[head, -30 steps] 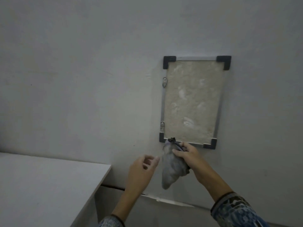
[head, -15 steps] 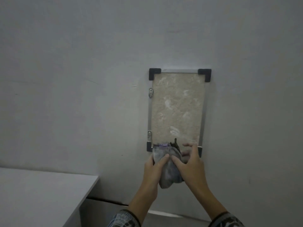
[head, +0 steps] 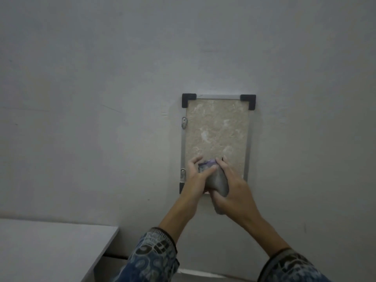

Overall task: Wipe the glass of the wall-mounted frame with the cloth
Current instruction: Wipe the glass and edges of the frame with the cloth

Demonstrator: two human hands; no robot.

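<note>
A wall-mounted frame (head: 184, 143) with a thin metal rim and black corner pieces hangs on the grey wall; its glass (head: 217, 131) shows a blotchy beige surface. A bunched grey cloth (head: 218, 183) with a purple edge lies against the lower part of the glass. My left hand (head: 196, 176) and my right hand (head: 234, 188) both grip the cloth, one on each side. The hands and cloth hide the frame's lower edge and its lower right corner.
A white tabletop (head: 50, 247) juts out at the lower left, its corner close to my left sleeve. Bare grey wall (head: 101, 78) surrounds the frame. A pale ledge (head: 203, 273) runs along the wall below my arms.
My left hand has joined the right on the cloth. Both hands have carried the cloth up from below the frame onto the lower glass. The view has tilted up.
</note>
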